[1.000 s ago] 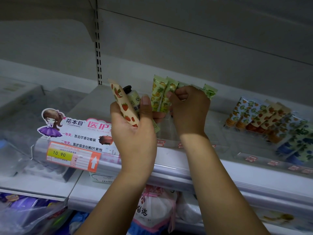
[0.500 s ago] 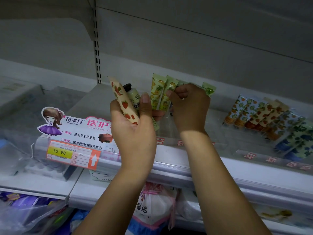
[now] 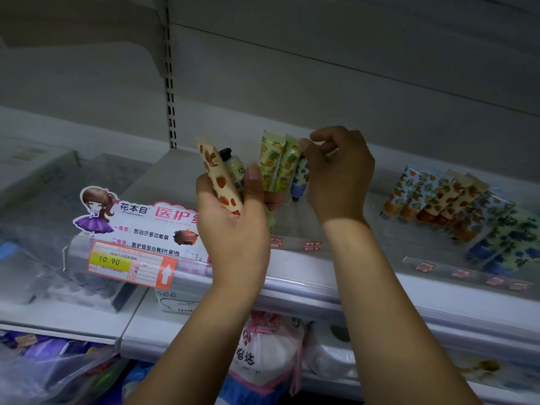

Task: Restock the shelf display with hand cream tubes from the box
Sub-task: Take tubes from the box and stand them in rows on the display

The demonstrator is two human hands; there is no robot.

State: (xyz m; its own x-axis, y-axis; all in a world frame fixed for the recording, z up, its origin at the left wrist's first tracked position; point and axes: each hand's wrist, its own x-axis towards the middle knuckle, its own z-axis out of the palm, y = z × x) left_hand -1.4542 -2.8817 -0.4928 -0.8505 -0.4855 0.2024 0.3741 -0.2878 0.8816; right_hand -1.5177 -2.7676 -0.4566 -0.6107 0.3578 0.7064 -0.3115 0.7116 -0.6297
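My left hand (image 3: 233,229) grips a strawberry-print hand cream tube (image 3: 217,176) and a pale tube with a black cap (image 3: 233,168), thumb pressed over them. Just right of the thumb stand two pineapple-print tubes (image 3: 276,163), with my left fingertips at their base. My right hand (image 3: 340,182) is beside them, fingers curled, and pinches the top of a blue-flower tube (image 3: 301,178). All of this is held above the clear display tray (image 3: 295,232) on the shelf. The box is not in view.
A row of several fruit-print tubes (image 3: 444,206) leans in the tray at the right. A promo sign (image 3: 140,220) and an orange price tag (image 3: 128,263) sit on the shelf rail (image 3: 306,290). Bagged goods (image 3: 263,355) fill the lower shelf.
My right hand has shifted right and off the pineapple tubes' tops, uncovering the blue-flower tube. My left hand keeps its grip and has barely moved.
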